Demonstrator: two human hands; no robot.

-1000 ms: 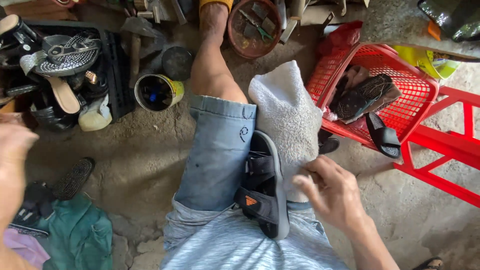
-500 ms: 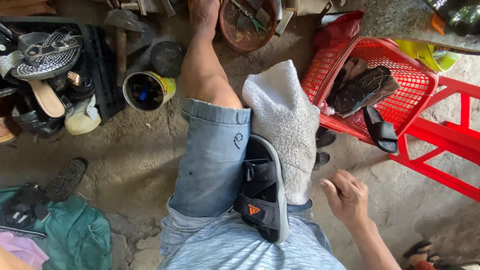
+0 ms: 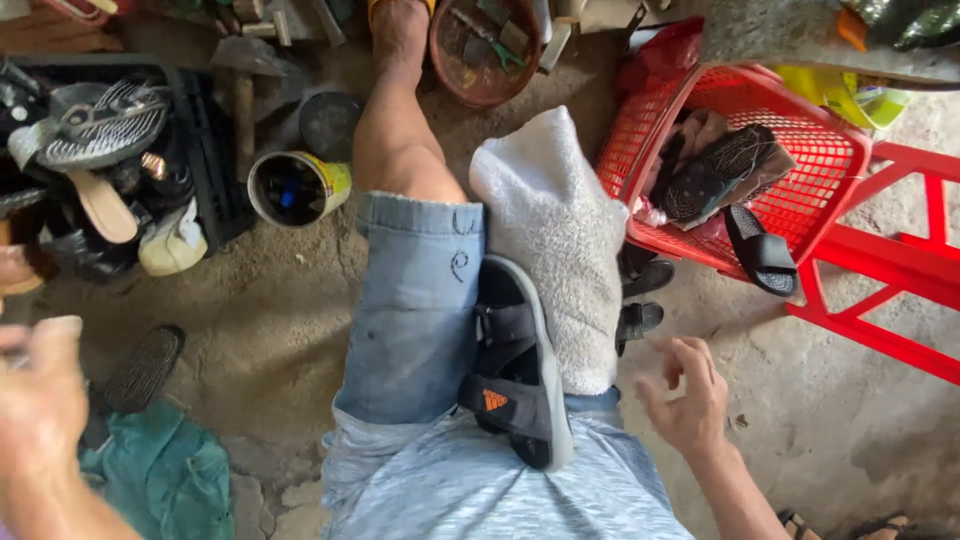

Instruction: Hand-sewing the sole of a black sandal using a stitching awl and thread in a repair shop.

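Sandal, black with grey sole, is lying on the person's lap beside a grey towel. Right hand is hovering just beside it, grip loose, holding nothing. Left hand is blurring; its grip I cannot tell.

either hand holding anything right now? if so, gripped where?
Right hand: nothing, fingers loosely curled in the air beside the grey towel. Left hand: blurred at the frame edge, cannot tell. The black sandal lies untouched on the lap.
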